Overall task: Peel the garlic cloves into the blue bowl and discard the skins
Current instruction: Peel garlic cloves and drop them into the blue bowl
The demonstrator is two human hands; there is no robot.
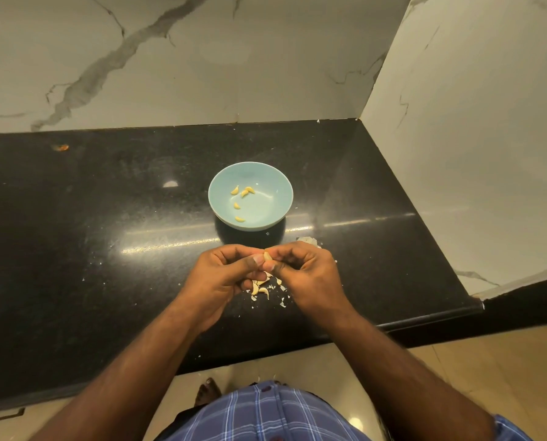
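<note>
Head view: both hands (221, 278) (307, 275) pinch garlic clove (267, 256) near blue bowl (278, 179).

I'm on a single head-worn camera, wide-angle, looking forward and steeply down over the black table (75, 249). It sits close above the table's near edge, facing the marbled wall behind it. Beyond that near edge, floor and a checked shirt fill the bottom. No second view to compare.

Garlic clove (267, 256) between both hands, near blue bowl (277, 176).
</note>
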